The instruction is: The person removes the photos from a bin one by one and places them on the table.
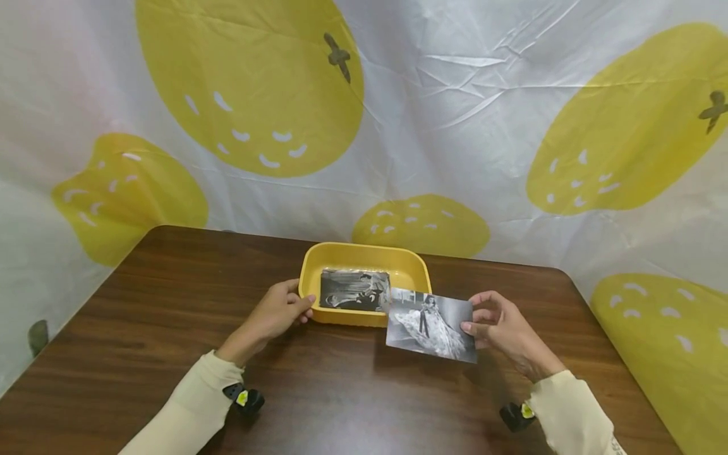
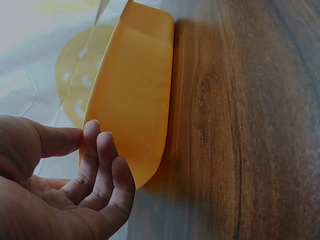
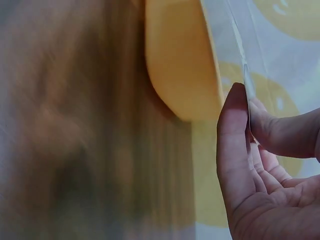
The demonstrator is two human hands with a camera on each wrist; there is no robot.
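At the desk [image 1: 142, 328] | right hand [image 1: 503, 328] pinches photo [image 1: 430, 325] by its edge, beside tray [image 1: 364, 256] | left hand [image 1: 279, 313] fingers curl on tray rim | advice: keep tray steady, hold photo flat over the photo inside

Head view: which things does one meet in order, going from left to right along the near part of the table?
Left hand gripping the yellow plastic tray's rim → yellow plastic tray holding a black-and-white photograph → second black-and-white photograph of a figure in a long dress → right hand pinching that photograph's edge.
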